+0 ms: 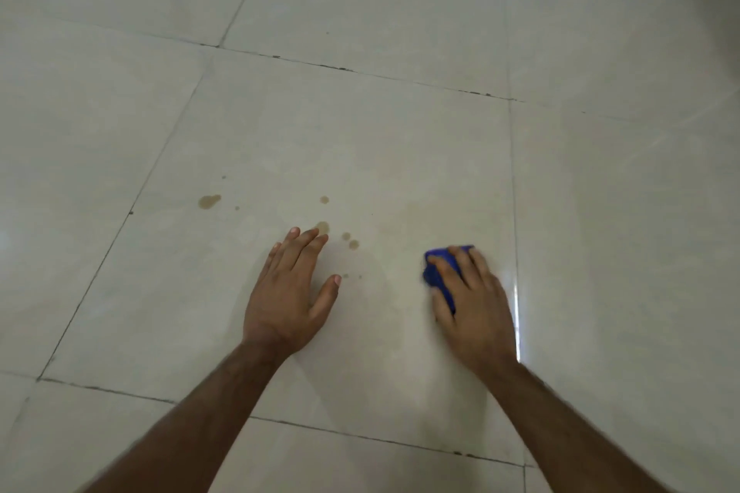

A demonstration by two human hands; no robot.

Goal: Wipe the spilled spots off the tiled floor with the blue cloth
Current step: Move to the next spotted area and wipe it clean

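Several brown spilled spots mark one large cream floor tile: a bigger blotch at the left, a round drop, one by my fingertips, and a pair to their right. My left hand rests flat on the tile with straight fingers, its tips touching the nearest spot. My right hand presses the bunched blue cloth onto the floor, fingers spread over it; the cloth sits to the right of the spots, mostly hidden under the hand.
Pale glossy tiles with dark grout lines fill the whole view. A bright streak of reflected light runs along the grout line just right of my right hand.
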